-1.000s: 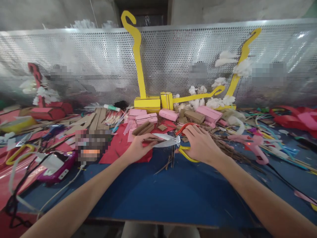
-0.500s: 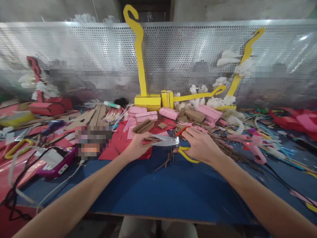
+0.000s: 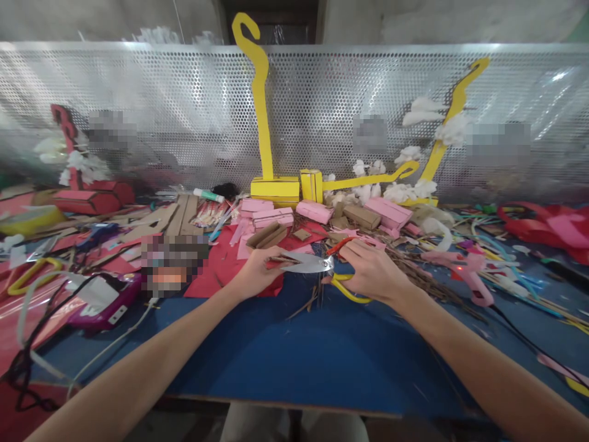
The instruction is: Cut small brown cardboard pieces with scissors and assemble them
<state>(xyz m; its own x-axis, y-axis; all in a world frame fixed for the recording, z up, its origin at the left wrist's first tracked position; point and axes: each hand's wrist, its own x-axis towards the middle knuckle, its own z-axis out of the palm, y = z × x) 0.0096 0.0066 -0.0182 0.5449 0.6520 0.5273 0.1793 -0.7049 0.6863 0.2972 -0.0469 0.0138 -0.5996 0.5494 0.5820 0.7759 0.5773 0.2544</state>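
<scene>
My right hand (image 3: 372, 270) grips a pair of scissors (image 3: 317, 265) by its red and yellow handles, the silver blades pointing left. My left hand (image 3: 255, 273) pinches a thin brown cardboard strip (image 3: 278, 259) and holds it against the blades. A few narrow brown offcuts (image 3: 309, 301) lie on the blue table top (image 3: 299, 356) just below the blades. Red paper (image 3: 221, 267) lies under and behind my left hand.
A perforated metal screen (image 3: 184, 123) closes off the back. Yellow cardboard hooks on boxes (image 3: 267, 184), pink boxes (image 3: 391, 212), brown cardboard pieces and white cotton tufts crowd the far side. A pink glue gun (image 3: 469, 276) lies right, a purple device with cables (image 3: 105, 304) left.
The scissor blades have closed from open on the strip. My hands have stayed in almost the same place.
</scene>
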